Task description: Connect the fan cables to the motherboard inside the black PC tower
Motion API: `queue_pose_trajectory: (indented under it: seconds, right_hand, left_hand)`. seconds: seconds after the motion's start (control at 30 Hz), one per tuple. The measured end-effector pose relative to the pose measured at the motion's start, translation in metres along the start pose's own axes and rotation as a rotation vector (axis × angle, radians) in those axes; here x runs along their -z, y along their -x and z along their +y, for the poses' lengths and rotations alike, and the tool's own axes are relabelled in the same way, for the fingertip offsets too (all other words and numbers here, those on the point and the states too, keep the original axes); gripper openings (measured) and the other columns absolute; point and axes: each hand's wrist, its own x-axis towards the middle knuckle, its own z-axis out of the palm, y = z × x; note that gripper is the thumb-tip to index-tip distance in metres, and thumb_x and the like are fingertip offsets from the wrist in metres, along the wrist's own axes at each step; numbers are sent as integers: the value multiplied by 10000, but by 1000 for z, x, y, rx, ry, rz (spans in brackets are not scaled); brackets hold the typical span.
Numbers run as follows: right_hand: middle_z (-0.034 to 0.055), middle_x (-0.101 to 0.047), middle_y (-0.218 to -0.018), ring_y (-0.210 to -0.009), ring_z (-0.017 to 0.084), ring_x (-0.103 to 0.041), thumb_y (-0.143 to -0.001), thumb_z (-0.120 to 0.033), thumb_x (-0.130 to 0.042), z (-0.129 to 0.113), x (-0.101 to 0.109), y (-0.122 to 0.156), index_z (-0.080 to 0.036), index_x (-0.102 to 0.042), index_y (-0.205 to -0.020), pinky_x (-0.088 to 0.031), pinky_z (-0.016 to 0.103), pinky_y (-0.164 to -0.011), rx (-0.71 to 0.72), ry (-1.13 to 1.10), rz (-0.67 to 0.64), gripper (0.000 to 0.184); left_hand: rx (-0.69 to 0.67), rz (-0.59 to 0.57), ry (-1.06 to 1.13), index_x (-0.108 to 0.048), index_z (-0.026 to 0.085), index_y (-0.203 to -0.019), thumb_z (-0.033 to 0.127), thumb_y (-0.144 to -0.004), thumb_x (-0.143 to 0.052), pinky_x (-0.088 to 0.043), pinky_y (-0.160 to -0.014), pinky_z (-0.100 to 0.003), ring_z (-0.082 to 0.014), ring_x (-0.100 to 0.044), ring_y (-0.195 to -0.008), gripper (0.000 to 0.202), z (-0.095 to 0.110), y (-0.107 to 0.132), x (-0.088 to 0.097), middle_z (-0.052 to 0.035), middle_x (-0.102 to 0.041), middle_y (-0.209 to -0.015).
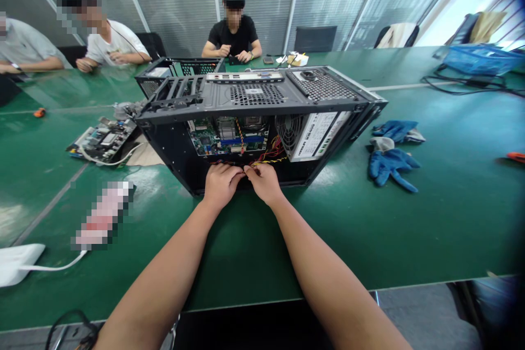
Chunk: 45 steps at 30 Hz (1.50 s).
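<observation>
A black computer case point(172, 147) lies on its side edge before me, its open side facing me. Inside it are a green motherboard point(205, 139) and a power supply point(318, 136) with a fan and a white label. My left hand point(221, 183) and my right hand point(262, 179) meet at the case's lower opening. Both have fingers pinched on a bundle of thin cables point(266, 161), red, yellow and black, running from the power supply. The fingertips almost touch, and the exact bit of cable between them is hard to make out.
Left of the case lie a loose circuit board point(104, 139) and a blurred phone-like object point(104, 216) on a white cable. Blue gloves point(391, 161) rest to the right. A blue basket point(479, 60) stands far right. Behind the case is another case point(153, 72); several people sit across the table.
</observation>
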Motion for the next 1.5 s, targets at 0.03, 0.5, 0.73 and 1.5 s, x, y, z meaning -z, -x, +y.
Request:
queue_pose_trajectory:
  seconds: [0.03, 0.5, 0.73, 1.5]
  right_hand:
    - [2, -539, -550, -558, 140, -498, -820, -433, -541, 1, 0, 0, -206, -513, -531, -378, 274, -569, -4, 1, -1, 369]
    - [15, -593, -585, -569, 145, -549, -840, -409, -532, 2, 1, -1, -202, -531, -567, -407, 279, -591, 8, -4, -20, 343]
    - [15, -595, -579, -573, 148, -547, -832, -435, -551, 4, 0, -1, -195, -560, -582, -415, 272, -579, -27, -1, 3, 347]
    - [7, -577, -531, -505, 134, -532, -785, -428, -599, -1, 2, -2, -188, -570, -562, -419, 271, -538, -113, -104, 6, 329]
  left_hand:
    - [1, -2, 3, -708, 223, -840, 370, -936, -564, -438, -769, -361, -202, -648, -767, 227, 0, 0, 0, -31, -719, -773]
    - [46, -13, 67, -708, 211, -844, 312, -918, -598, -426, -715, -340, -196, -651, -744, 166, 2, -1, 0, -25, -731, -785]
    - [56, 27, 85, -695, 211, -824, 340, -909, -606, -443, -729, -347, -196, -645, -735, 178, 3, -1, 1, -27, -724, -772]
    - [77, 7, 106, -672, 208, -838, 361, -922, -575, -440, -753, -355, -197, -619, -745, 200, 2, 0, -1, -30, -689, -755]
